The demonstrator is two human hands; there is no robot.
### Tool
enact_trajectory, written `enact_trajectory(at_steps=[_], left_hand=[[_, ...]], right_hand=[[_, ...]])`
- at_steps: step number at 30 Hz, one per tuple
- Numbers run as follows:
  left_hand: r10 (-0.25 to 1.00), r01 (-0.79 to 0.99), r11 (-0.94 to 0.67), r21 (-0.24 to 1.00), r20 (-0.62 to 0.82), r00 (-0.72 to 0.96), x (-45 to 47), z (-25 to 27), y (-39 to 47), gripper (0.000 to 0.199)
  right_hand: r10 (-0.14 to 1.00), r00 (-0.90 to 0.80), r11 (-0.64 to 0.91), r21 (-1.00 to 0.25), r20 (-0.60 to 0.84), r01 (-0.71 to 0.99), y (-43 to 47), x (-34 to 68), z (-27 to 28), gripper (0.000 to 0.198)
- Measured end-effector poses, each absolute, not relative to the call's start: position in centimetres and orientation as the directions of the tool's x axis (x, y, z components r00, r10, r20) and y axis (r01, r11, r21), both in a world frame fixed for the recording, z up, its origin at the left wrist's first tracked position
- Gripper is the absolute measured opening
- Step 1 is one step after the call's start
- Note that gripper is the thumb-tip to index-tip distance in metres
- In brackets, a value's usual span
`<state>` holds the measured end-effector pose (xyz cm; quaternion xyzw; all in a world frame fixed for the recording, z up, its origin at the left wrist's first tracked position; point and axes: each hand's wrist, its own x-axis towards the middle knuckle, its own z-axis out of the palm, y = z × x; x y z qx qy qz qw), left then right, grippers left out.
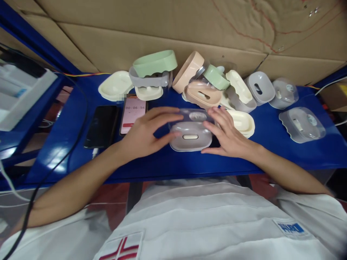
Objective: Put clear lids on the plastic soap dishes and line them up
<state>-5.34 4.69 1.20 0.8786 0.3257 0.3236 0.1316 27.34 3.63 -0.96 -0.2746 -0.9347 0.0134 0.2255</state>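
In front of me on the blue table is a grey oval plastic box (pixel 191 145) with a short pale bar in a slot in its middle. A clear plastic lid (pixel 187 115) with a round sticker is tilted up at the box's far side. My left hand (pixel 151 130) has its fingers at the lid's left edge, and its thumb lies by the box's left side. On the other side, my right hand (pixel 229 134) grips the lid's right edge, its thumb stretched near the box's front right corner. The fingertips partly cover where lid and box meet.
Several loose green, peach, grey and cream parts, such as a green ring (pixel 155 64), are heaped at the back. A cream tray (pixel 249 124) lies beside my right hand. Two phones (pixel 101 126) lie left. Lidded grey boxes (pixel 302 124) stand right. A black cable (pixel 73 144) crosses at left.
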Motion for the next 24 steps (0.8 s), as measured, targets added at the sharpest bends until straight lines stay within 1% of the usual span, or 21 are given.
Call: enact_trajectory(at_steps=[1, 3, 5, 8, 12, 16, 20, 24], left_hand=[[0.602, 0.446, -0.798, 0.406, 0.493, 0.628, -5.3, 1.2, 4.5, 0.031], [0.508, 0.396, -0.861, 0.321, 0.492, 0.707, -5.2, 0.8, 4.5, 0.025], [0.455, 0.379, -0.891, 0.251, 0.48, 0.75, -5.2, 0.2, 4.7, 0.024], [0.406, 0.369, -0.913, 0.175, 0.488, 0.773, -5.2, -0.2, 5.1, 0.025], [0.351, 0.378, -0.924, 0.054, 0.512, 0.784, -5.1, -0.1, 4.9, 0.027], [0.285, 0.359, -0.932, -0.048, 0.515, 0.809, -4.9, 0.2, 4.6, 0.026], [0.251, 0.362, -0.924, -0.121, 0.521, 0.816, -4.8, 0.2, 4.2, 0.025], [0.204, 0.324, -0.935, -0.142, 0.532, 0.822, -4.6, -0.1, 3.9, 0.017]], right_hand=[[0.531, -0.753, 0.843, -0.149, 0.389, 0.517, 3.8, 27.4, -0.9, 0.104], [0.522, -0.79, 0.853, -0.159, 0.323, 0.498, 4.1, 27.5, -0.9, 0.1], [0.493, -0.82, 0.87, -0.172, 0.292, 0.462, 4.3, 27.6, -1.0, 0.093], [0.473, -0.824, 0.881, -0.189, 0.312, 0.434, 4.4, 27.6, -1.0, 0.088], [0.45, -0.819, 0.893, -0.21, 0.356, 0.399, 4.3, 27.5, -1.1, 0.088], [0.447, -0.827, 0.892, -0.233, 0.342, 0.386, 4.3, 27.4, -1.1, 0.088], [0.426, -0.839, 0.902, -0.237, 0.338, 0.362, 4.5, 27.5, -1.2, 0.086], [0.413, -0.836, 0.906, -0.259, 0.361, 0.336, 4.5, 27.4, -1.1, 0.082]])
